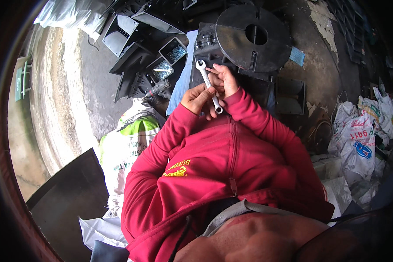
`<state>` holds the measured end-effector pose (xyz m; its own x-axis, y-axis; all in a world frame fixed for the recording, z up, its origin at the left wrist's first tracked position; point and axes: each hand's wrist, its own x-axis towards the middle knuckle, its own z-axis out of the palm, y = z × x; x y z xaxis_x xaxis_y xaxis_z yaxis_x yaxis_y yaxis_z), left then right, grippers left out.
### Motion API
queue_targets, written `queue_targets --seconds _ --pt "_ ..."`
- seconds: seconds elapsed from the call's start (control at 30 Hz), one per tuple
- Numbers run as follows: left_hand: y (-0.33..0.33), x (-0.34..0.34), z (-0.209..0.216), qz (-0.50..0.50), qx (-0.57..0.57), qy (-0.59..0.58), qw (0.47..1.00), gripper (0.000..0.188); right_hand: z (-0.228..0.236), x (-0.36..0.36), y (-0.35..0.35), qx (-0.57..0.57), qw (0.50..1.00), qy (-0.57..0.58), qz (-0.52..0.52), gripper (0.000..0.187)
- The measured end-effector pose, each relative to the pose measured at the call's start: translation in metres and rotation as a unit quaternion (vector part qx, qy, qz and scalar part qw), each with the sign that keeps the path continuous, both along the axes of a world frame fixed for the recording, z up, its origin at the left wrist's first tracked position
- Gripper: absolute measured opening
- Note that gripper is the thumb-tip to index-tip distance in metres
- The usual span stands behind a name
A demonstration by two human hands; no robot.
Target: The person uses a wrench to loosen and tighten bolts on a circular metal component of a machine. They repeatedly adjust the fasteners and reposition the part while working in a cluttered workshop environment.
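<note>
My left hand (197, 98) is closed around the lower shaft of a silver combination wrench (206, 77), its thumb pressed on top. The wrench slants in front of my chest, open jaw at the far end and ring end near my jacket. Right beside it, my right hand (223, 80) has its fingers loosely bent and apart, some of them partly behind the wrench; I see nothing gripped in them. Just beyond my hands lies a large black disc (232, 41) with a round central hole and slots, resting on a dark metal machine base (206, 40).
Two small bins, one (175, 51) above the other (160, 70), hold loose screws. A power tool (157, 88) lies below them. Black metal housings (120, 35) are piled at the far left. White printed sacks stand left (129, 148) and right (358, 135). A dark panel (70, 196) leans at lower left.
</note>
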<state>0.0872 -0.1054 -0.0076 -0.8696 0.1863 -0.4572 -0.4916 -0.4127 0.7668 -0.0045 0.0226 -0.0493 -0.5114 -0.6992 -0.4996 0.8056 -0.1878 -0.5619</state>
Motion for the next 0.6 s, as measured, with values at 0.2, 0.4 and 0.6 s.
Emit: queue_targets --seconds 0.2,0.4,0.6 --pt "0.003 -0.003 -0.007 -0.002 0.076 -0.041 0.996 0.029 -0.005 -0.002 0.0 0.092 0.995 -0.006 -0.026 0.044" --pt "0.005 -0.013 -0.002 -0.003 0.076 -0.061 0.995 0.032 0.007 -0.001 -0.001 0.04 0.997 -0.059 -0.035 0.048" --pt "0.0 -0.02 -0.002 0.004 0.091 -0.051 0.995 0.032 -0.001 -0.004 0.004 -0.058 0.997 -0.044 0.036 0.038"
